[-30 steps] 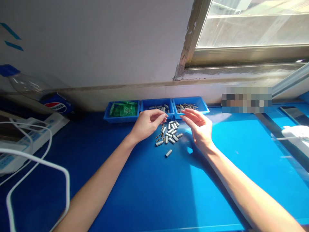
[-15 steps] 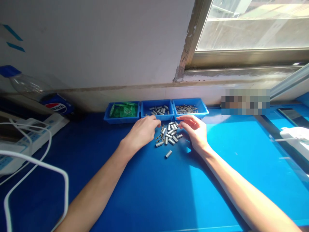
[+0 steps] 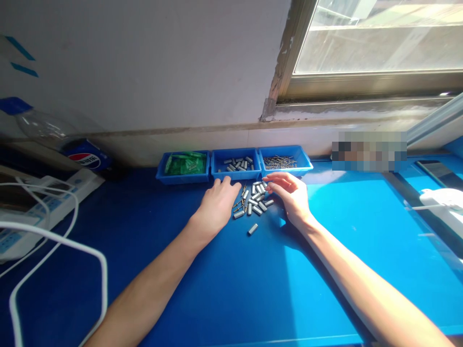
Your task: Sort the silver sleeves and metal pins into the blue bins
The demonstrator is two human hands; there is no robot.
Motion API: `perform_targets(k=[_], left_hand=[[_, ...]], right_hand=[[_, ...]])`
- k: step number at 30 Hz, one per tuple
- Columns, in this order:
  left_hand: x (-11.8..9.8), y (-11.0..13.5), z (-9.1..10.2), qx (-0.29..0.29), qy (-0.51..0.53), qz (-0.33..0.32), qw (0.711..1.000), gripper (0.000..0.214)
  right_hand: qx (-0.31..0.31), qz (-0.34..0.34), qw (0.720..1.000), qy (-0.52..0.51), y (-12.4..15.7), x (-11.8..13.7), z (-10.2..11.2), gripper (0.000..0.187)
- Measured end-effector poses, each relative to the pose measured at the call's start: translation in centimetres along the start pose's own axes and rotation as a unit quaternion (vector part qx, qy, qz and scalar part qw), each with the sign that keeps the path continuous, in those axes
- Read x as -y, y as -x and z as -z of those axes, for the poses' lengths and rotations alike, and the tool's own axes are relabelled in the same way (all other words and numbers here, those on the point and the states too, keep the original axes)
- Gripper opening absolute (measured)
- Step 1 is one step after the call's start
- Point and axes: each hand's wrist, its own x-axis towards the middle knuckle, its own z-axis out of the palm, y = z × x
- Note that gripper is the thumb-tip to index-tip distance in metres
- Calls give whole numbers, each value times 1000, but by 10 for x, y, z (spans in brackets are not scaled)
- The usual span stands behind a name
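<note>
Small silver metal hex standoffs [image 3: 257,210] lie in a loose pile on the blue table [image 3: 231,289], with several thin screws [image 3: 238,206] at the pile's left side. One standoff [image 3: 252,229] rests apart, nearer me. My left hand [image 3: 219,202] is just left of the pile, palm down, fingers apart, with nothing visible in it. At the pile's upper right, my right hand [image 3: 290,193] has thumb and fingertips closed around the end of a standoff [image 3: 265,184]. Its fingertips partly cover that piece.
Behind the pile stand three joined blue bins: one with green bags [image 3: 186,164], one with standoffs [image 3: 237,165], one with thin screws [image 3: 278,163]. At left are a Pepsi bottle [image 3: 87,156], a power strip [image 3: 79,185] and a white cable [image 3: 104,270]. A phone [image 3: 439,173] lies at right.
My left hand has drawn slightly back toward me, its fingers spreading from a bunched pose. My right hand has barely moved, and the pile looks the same.
</note>
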Motion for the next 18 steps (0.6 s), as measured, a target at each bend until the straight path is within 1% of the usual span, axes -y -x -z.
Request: perform_targets(k=[3,9,12,15,18], left_hand=[[0,-2,-1,-9,-9,19,1000,55],[3,-5,-5,-19,-10,4,1000,54],[4,-9,-9,-33,1,-24,999,46],[2,-16,-14,-57,35,-66,996,39],[-1,-17,-16,-61,40,-78,994,37]], right_hand=[[3,-1,1000,-7,0,1,-1,21],[12,-10,1000,5,1,0,-1,23],[12,-19,1000,3,1,1,-1,25],[6,-25,1000,-3,0,1,-1,28],[5,-25,1000,1,0,-1,0,30]])
